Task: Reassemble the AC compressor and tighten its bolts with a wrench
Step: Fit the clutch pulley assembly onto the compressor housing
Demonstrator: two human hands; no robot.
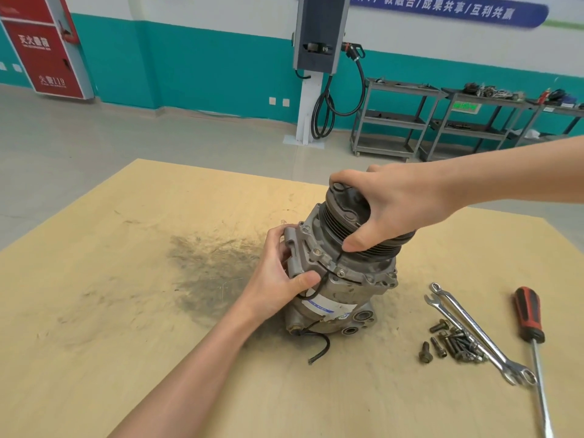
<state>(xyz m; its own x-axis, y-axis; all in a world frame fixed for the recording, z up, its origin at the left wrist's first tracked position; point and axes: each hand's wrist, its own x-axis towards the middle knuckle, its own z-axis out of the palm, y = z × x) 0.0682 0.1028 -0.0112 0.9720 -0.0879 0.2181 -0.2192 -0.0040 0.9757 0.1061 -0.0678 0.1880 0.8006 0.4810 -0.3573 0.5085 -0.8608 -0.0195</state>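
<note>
Head view: ribbed, cast-metal compressor

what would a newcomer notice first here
First, the AC compressor standing on end mid-table, the right hand gripping its pulley on top and the left hand holding its side. Next, at the right, loose bolts beside two wrenches and a red-handled screwdriver.

Screwdriver, shelving carts, red cabinet
</note>
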